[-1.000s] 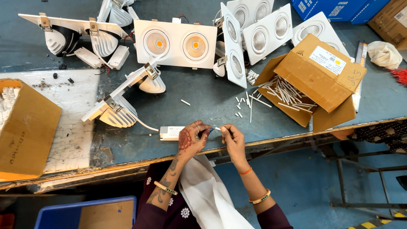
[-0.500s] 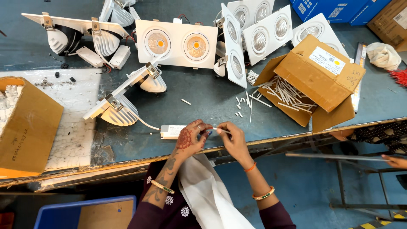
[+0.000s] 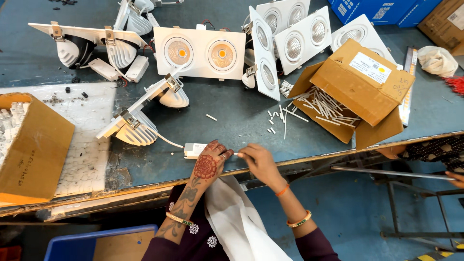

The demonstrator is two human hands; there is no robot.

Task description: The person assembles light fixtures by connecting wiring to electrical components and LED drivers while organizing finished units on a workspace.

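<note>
Fingers of the left hand [image 3: 209, 163] pinch a thin wire against the driver [image 3: 193, 150] at the near edge; right hand [image 3: 257, 160] grips its other end, axis running left-right.

Both my forearms reach up toward the white driver box [image 3: 195, 150] at the bench's near edge. My left hand [image 3: 209, 163] lies palm-down just right of it, fingers curled. My right hand [image 3: 257, 161] sits immediately beyond, fingertips pinched, meeting the left's.
</note>
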